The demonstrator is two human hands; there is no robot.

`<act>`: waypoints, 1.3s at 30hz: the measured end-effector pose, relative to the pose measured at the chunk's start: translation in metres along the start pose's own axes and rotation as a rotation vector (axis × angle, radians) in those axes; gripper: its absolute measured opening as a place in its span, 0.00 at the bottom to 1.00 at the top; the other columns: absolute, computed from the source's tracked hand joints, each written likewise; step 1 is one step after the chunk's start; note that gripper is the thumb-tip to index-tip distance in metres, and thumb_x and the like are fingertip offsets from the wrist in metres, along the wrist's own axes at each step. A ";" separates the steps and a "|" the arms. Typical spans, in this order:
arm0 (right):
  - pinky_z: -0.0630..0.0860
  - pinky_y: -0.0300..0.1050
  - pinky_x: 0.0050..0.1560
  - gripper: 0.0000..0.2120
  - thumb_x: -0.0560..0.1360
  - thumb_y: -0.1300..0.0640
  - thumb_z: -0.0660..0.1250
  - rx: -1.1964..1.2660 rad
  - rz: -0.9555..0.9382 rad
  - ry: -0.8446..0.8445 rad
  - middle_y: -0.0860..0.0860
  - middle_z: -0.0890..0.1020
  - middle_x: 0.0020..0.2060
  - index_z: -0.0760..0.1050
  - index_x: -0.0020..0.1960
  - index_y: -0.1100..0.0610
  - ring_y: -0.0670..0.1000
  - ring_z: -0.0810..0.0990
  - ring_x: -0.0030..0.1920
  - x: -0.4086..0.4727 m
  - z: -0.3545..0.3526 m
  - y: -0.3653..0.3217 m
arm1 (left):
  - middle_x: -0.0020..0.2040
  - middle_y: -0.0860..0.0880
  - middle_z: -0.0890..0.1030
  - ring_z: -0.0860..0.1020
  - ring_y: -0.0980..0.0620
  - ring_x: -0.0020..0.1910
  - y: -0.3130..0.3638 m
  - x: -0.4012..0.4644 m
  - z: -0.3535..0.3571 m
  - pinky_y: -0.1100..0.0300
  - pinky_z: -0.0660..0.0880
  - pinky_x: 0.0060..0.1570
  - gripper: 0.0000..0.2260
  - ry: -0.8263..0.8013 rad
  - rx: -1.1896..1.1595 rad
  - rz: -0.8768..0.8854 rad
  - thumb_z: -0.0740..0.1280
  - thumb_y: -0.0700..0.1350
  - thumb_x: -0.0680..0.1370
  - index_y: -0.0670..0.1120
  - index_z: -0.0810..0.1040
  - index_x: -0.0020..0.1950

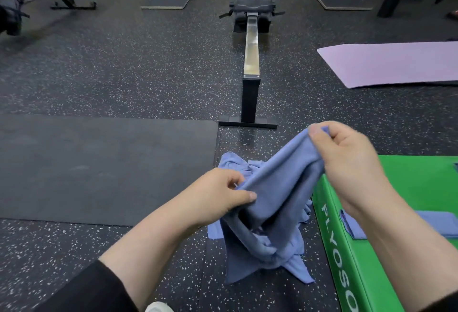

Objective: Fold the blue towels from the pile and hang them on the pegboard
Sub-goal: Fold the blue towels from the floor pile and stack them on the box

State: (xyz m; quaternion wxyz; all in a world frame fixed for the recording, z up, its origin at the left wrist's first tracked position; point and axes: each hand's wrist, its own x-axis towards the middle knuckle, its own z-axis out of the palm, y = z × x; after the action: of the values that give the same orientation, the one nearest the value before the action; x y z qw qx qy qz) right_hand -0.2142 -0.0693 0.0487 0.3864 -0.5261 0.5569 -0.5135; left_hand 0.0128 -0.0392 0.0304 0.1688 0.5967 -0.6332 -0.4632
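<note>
Hands meet over a soft blue terry towel [280,182] that hangs lifted above the speckled black rubber floor [124,63]. The left hand [220,192] pinches the towel's lower edge, its thumb pressed across the cloth toward the curled fingers, so its grip is narrow and holds cloth. The right hand [347,163], higher and further to the right, pinches a top corner of the same towel between thumb and forefinger, the other fingers curled behind; this grip is also narrow and full of cloth. Between the 2 hands the towel runs as a slanted, loosely folded band, and its lower part droops in twisted folds down to the floor.

Behind and under it lies a crumpled pile of blue towels [235,166] on the floor, just beside the left edge of a green padded plyo box [347,249] with white lettering on its side. On top of that box, partly hidden behind the right forearm, rests a flat folded blue towel [436,222].

To the left lies a plain dark grey floor mat [99,168], its right edge near the pile. Straight ahead stands a black rowing machine with a long steel rail [251,56], its foot near the far side of the towels. A lilac exercise mat [396,63] lies on the floor to the right, well apart from the box. A black sleeve [94,292] covers the left upper forearm.
</note>
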 end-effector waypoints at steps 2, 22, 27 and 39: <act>0.70 0.48 0.43 0.11 0.79 0.48 0.65 -0.083 -0.030 0.130 0.49 0.79 0.36 0.80 0.43 0.53 0.47 0.73 0.39 0.006 -0.014 0.001 | 0.34 0.51 0.67 0.63 0.52 0.35 -0.005 0.001 -0.001 0.55 0.59 0.39 0.19 0.053 0.036 -0.031 0.72 0.56 0.72 0.43 0.70 0.38; 0.73 0.47 0.42 0.08 0.78 0.51 0.70 -0.477 -0.084 -0.369 0.51 0.81 0.34 0.77 0.41 0.51 0.44 0.72 0.34 -0.013 0.014 -0.001 | 0.35 0.51 0.78 0.71 0.55 0.35 0.013 0.003 0.004 0.56 0.67 0.40 0.11 0.159 -0.268 0.144 0.70 0.50 0.79 0.45 0.80 0.41; 0.67 0.31 0.38 0.09 0.79 0.52 0.69 -0.536 -0.054 -0.100 0.47 0.81 0.37 0.78 0.42 0.54 0.46 0.77 0.38 -0.002 -0.005 -0.003 | 0.34 0.47 0.81 0.75 0.53 0.32 -0.006 0.005 -0.005 0.55 0.74 0.40 0.06 0.134 -0.006 0.010 0.69 0.46 0.78 0.46 0.79 0.42; 0.75 0.50 0.44 0.06 0.77 0.46 0.69 -0.565 -0.142 -0.548 0.52 0.82 0.36 0.77 0.52 0.36 0.53 0.77 0.38 -0.013 0.011 0.004 | 0.28 0.58 0.72 0.66 0.60 0.29 0.018 -0.003 0.004 0.66 0.61 0.30 0.08 0.181 -0.076 0.195 0.76 0.48 0.75 0.48 0.81 0.39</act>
State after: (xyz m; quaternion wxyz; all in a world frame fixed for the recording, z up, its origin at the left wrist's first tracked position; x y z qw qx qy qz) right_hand -0.2025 -0.0585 0.0418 0.3244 -0.7665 0.5145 -0.2062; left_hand -0.0008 -0.0376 0.0436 0.2918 0.5646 -0.6525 -0.4126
